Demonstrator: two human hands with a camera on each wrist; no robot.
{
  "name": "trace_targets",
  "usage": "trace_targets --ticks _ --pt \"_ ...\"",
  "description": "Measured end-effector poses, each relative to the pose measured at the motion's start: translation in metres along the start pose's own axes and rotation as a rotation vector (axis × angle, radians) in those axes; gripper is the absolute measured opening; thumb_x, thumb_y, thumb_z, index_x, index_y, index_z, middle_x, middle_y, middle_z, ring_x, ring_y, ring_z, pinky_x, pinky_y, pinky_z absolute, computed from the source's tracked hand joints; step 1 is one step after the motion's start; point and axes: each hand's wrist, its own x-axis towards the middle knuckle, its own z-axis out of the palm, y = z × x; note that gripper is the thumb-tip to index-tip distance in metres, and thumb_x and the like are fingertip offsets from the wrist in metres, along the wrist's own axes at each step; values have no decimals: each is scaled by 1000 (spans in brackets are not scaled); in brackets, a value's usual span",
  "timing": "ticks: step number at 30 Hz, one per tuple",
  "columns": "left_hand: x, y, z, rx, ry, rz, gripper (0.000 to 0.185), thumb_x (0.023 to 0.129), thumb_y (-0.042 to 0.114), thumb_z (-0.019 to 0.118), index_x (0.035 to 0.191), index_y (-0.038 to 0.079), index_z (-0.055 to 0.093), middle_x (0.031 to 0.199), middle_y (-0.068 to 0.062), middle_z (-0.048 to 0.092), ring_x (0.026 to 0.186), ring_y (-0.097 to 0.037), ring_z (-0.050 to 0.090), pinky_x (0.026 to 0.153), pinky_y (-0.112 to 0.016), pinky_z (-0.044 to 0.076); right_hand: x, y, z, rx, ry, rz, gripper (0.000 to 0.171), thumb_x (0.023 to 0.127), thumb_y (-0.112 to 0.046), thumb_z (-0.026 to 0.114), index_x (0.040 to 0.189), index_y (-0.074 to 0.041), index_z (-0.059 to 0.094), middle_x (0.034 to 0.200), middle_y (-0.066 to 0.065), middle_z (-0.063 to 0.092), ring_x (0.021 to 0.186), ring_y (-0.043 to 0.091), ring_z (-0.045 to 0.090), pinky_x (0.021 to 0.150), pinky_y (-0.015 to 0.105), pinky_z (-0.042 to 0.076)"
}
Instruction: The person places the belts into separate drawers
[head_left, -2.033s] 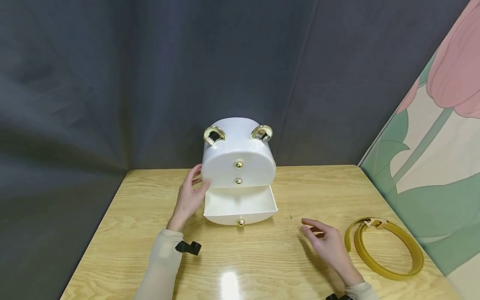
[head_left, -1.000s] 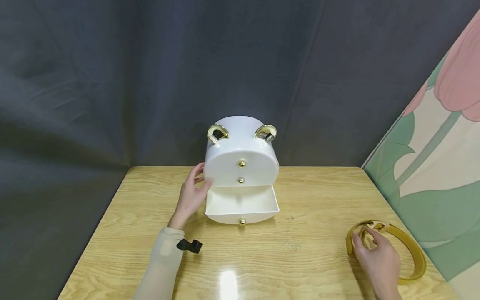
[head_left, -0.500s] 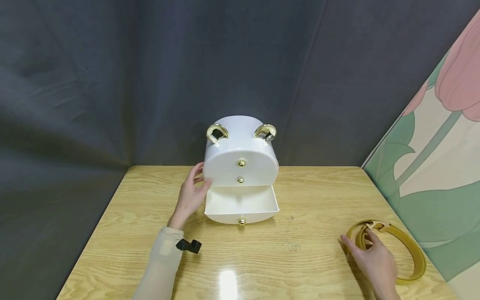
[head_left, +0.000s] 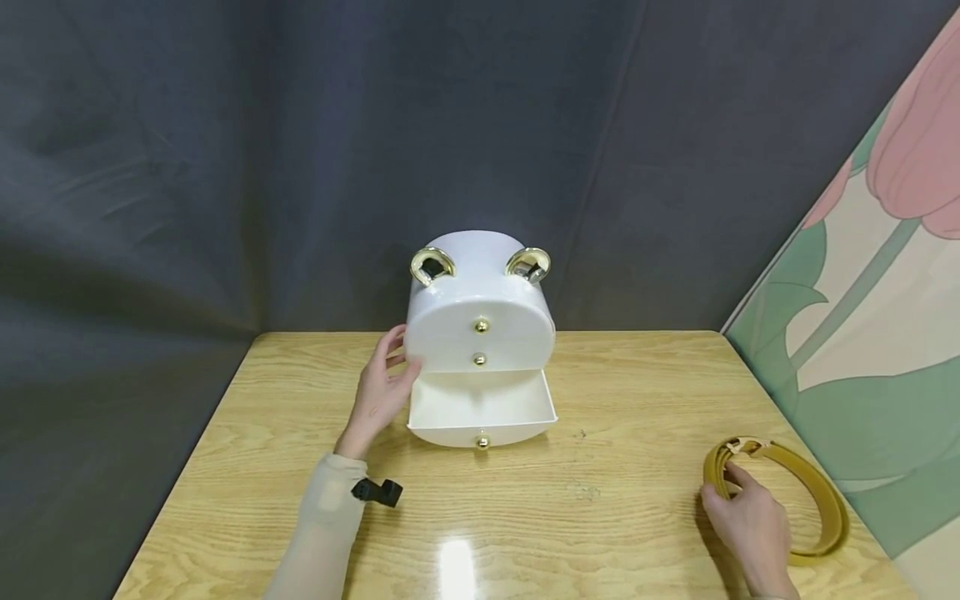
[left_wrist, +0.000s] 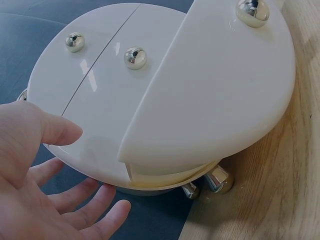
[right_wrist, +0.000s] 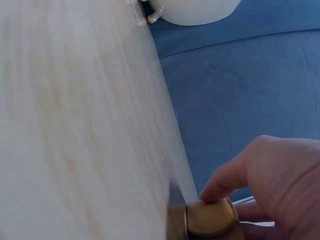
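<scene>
A white round-fronted drawer box (head_left: 480, 287) with gold knobs and two gold ear-like rings stands at the middle back of the table. Its bottom drawer (head_left: 480, 404) is pulled out, and its inside shows bare. My left hand (head_left: 381, 398) holds the box's left side, thumb on the front face and fingers along the side, as the left wrist view shows at the hand (left_wrist: 55, 185). At the right, a coiled mustard-yellow belt (head_left: 821, 492) with a gold buckle lies on the table. My right hand (head_left: 752, 525) pinches the belt's overlapping layers between thumb and fingers, close below the buckle.
The light wood table (head_left: 525, 533) ends at a dark curtain (head_left: 480, 125) behind and at the left. A flower-patterned panel (head_left: 885, 350) borders the right side, near the belt. A black wrist strap (head_left: 377, 492) sits on the left sleeve.
My right hand moved right to the belt and took hold of it; the loose outer end is now drawn in against the coil. My left hand stays at the drawer box.
</scene>
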Motion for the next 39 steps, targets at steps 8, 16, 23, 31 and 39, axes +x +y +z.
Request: trace_targets --ticks 8,16,23,31,39 --pt "1 -1 0 0 -7 -2 64 107 18 63 165 19 36 161 -18 46 142 -41 54 113 -56 53 0 -1 1 0 -28 33 74 103 -52 58 153 3 51 143 29 63 115 61 60 76 59 53" --pt "0 -2 -1 -3 -6 -7 63 107 17 63 164 19 36 160 -18 47 141 -41 55 112 -57 53 -1 -1 0 -11 -23 0 58 103 -34 56 148 3 57 125 34 70 87 53 69 55 43 48" --pt "2 -3 -1 -6 -12 -3 63 107 17 63 164 19 37 161 -18 47 140 -40 55 111 -57 54 -6 -8 -3 -4 -35 -7 60 101 -28 49 152 3 54 64 16 65 58 26 50 48 37 36" --pt "2 -1 -1 -8 -25 -32 63 107 19 63 164 19 36 162 -18 45 141 -41 54 112 -57 53 -17 -17 -5 -42 -1 -145 54 102 -23 48 149 3 58 54 5 53 57 22 48 51 35 35" --pt "2 0 -2 -27 -24 -33 63 108 18 63 165 18 36 163 -17 44 142 -41 53 113 -58 52 -31 -32 -8 -18 78 -253 49 100 -18 52 143 1 64 54 3 43 52 18 39 46 33 30"
